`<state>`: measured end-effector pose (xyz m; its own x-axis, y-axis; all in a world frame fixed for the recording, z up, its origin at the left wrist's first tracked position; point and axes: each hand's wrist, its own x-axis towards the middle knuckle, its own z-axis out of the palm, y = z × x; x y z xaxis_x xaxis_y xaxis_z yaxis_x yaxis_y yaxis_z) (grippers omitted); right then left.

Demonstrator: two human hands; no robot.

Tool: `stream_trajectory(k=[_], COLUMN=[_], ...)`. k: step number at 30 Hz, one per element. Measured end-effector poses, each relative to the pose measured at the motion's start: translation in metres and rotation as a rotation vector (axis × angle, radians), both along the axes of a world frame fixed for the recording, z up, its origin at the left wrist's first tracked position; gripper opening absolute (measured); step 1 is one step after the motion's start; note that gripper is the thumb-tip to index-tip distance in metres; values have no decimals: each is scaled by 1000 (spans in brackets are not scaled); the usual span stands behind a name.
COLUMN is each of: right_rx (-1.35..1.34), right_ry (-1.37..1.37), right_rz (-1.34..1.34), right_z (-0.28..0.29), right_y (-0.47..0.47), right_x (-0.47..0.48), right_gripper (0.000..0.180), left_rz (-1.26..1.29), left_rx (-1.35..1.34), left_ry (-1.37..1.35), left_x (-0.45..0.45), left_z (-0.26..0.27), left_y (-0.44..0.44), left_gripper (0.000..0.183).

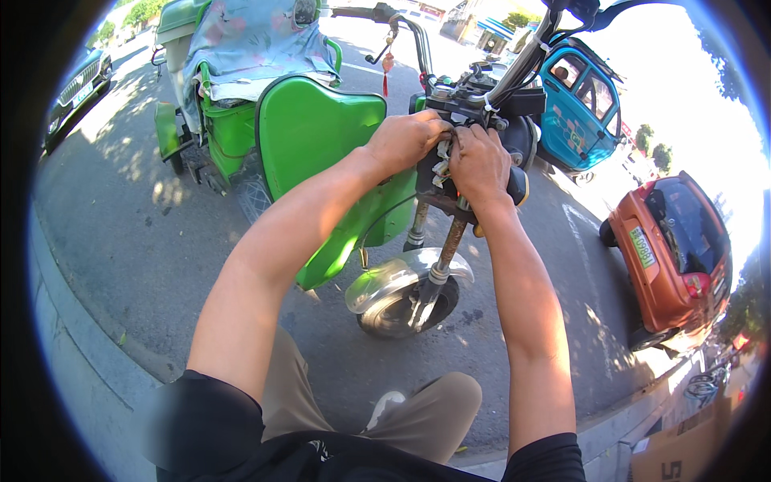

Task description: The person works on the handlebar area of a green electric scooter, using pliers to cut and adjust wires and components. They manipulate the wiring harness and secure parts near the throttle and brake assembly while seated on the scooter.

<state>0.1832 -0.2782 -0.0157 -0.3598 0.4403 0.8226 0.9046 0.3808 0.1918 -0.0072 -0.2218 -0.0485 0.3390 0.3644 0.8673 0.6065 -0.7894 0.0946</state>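
Note:
A green electric tricycle stands in front of me, its green front panel (322, 138) left of my hands. My left hand (412, 135) and my right hand (480, 159) meet at the steering head, just below the handlebar clamp (467, 96). The fingertips of both are pinched close together over dark wiring; what exactly they hold is too small to tell. White wire connectors (442, 164) hang between the hands. Below are the rusty fork tube (453, 240), a shiny front mudguard (391, 278) and the front wheel (409, 310). A red tassel charm (386, 72) hangs from the handlebar.
An orange car (662, 259) is parked at the right, and a blue small enclosed vehicle (575, 108) stands beyond the handlebar. A dark car (78, 90) is at the far left. Behind me runs a stone kerb (90, 349); a cardboard box (680, 443) lies at the lower right.

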Motion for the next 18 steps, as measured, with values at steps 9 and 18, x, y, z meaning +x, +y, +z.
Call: stream_trajectory(k=[9,18], right_rx=[8,-27], right_ry=[2,-13], right_rz=[16,4], right_z=[0,-1], right_y=[3,2], right_x=[3,2], right_gripper=[15,15], left_rz=[58,-281], left_rx=[32,-616], left_ry=[-23,-552], left_x=[16,37], left_z=[-4,-1], left_y=[0,-2], left_gripper=[15,22])
